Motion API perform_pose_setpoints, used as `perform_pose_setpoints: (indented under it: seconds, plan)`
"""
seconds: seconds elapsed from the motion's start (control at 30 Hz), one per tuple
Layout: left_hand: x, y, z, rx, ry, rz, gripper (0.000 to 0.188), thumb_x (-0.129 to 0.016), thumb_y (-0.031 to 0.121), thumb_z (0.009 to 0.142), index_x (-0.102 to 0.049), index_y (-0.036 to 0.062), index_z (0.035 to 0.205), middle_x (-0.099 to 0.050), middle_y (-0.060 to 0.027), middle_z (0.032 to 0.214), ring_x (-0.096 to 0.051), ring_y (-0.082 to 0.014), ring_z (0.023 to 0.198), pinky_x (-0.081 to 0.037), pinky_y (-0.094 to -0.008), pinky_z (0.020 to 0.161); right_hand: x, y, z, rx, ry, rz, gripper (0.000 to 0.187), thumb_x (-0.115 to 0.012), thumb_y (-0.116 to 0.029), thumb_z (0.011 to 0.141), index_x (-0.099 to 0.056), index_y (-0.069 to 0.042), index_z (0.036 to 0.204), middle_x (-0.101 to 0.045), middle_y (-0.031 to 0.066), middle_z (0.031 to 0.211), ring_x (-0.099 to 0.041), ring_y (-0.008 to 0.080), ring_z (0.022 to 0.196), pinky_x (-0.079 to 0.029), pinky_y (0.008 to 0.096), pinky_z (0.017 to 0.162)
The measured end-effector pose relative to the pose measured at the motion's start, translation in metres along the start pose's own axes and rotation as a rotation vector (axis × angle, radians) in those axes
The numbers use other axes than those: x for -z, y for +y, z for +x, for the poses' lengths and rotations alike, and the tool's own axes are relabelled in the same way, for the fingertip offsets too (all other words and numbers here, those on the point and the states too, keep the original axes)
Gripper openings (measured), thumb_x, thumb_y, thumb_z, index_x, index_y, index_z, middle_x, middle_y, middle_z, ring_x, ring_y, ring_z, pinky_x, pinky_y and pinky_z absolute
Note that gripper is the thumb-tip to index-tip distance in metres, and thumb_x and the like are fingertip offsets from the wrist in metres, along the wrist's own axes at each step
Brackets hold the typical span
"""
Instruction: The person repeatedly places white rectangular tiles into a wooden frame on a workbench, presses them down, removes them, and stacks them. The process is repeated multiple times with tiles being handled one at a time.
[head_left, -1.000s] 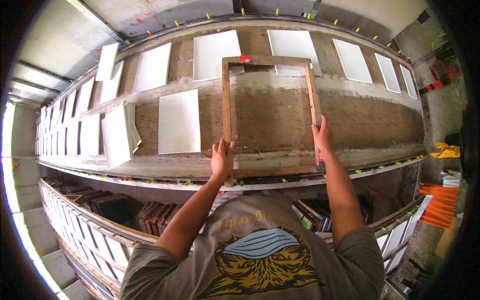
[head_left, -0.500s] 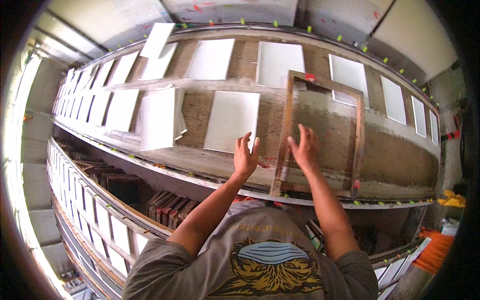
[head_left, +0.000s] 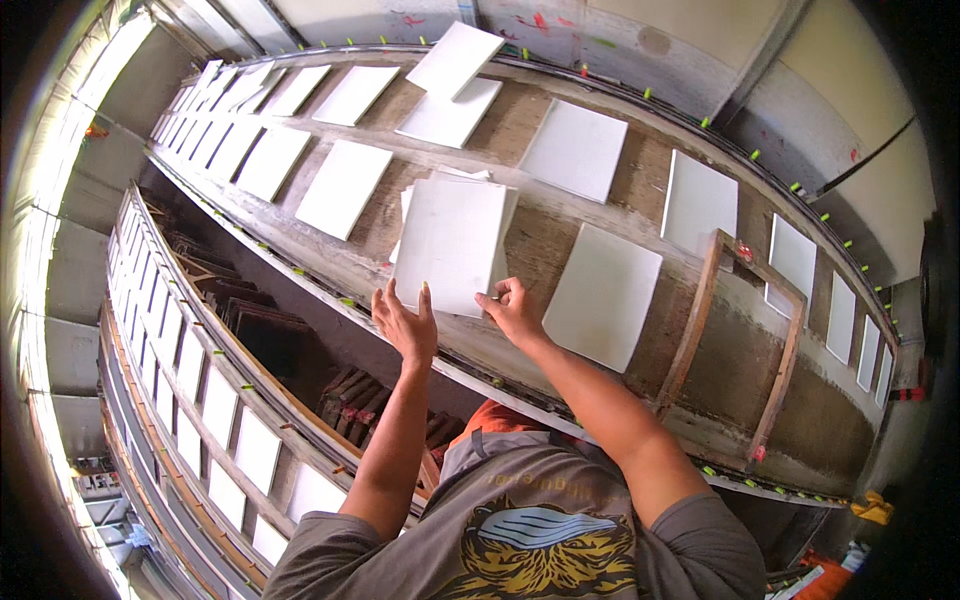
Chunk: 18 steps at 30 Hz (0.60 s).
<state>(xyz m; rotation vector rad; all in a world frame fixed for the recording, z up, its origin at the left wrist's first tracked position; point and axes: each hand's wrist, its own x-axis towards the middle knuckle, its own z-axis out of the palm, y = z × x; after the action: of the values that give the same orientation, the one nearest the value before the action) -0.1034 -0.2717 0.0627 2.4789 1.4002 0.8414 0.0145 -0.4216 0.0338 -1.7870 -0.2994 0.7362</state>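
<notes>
A pile of loosely stacked white sheets (head_left: 450, 235) lies on the long table, its lower sheets fanned out behind the top one. My right hand (head_left: 515, 312) pinches the near right corner of the top sheet between thumb and fingers. By the near left corner, my left hand (head_left: 405, 325) is open with its fingers apart; whether a fingertip touches the sheet I cannot tell. To the right of the pile lies a single white sheet (head_left: 603, 297) flat on the table. Further right, a wooden frame (head_left: 692, 328) rests on the tabletop, with red marks at two corners.
Two rows of white sheets run along the long table (head_left: 640, 400), whose edges carry small green tabs. A second table with white sheets (head_left: 258, 447) stands at the left. Dark wooden frames (head_left: 262, 330) are stored below. A pale wall (head_left: 640, 55) rises behind.
My view has turned. Both hands have moved left to the pile of sheets. My right hand, open over the wooden frame before, now pinches the top sheet's corner.
</notes>
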Motion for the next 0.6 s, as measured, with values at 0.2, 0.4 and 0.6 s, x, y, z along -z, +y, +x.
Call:
perform_pose_setpoints:
  seconds: [0.2, 0.4, 0.6]
  plan:
    - [-0.013, -0.042, 0.036, 0.267, -0.367, -0.458, 0.062, -0.063, 0.048, 0.098, -0.058, -0.0032, 0.133, -0.065, -0.023, 0.119, -0.063, -0.0326, 0.113, -0.049, -0.0428, 0.094, -0.052, 0.006, 0.025, -0.091, 0.249, 0.172, 0.056, -0.086, -0.032, 0.078, -0.05, -0.002, 0.109, -0.065, 0.011, 0.089, -0.061, 0.0171, 0.059, -0.049, 0.032, 0.044]
    - [-0.042, -0.071, 0.049, 0.279, -0.296, -0.72, 0.049, -0.067, 0.04, 0.098, -0.063, -0.0024, 0.122, -0.062, -0.0187, 0.106, -0.061, -0.0269, 0.093, -0.051, -0.0408, 0.079, 0.001, -0.002, 0.032, -0.023, 0.273, 0.485, 0.022, -0.069, -0.023, 0.094, -0.058, -0.005, 0.1, -0.063, 0.0048, 0.079, -0.056, 0.0133, 0.054, -0.044, 0.0274, 0.042]
    - [-0.031, -0.053, 0.063, 0.353, -0.386, -0.5, 0.061, -0.084, 0.04, 0.082, -0.062, -0.0046, 0.118, -0.066, -0.0147, 0.093, -0.064, -0.0259, 0.084, -0.052, -0.039, 0.077, 0.075, 0.003, 0.019, -0.069, 0.57, 0.571, 0.021, -0.057, -0.022, 0.103, -0.061, -0.004, 0.114, -0.064, 0.0053, 0.089, -0.056, 0.0146, 0.055, -0.045, 0.0283, 0.044]
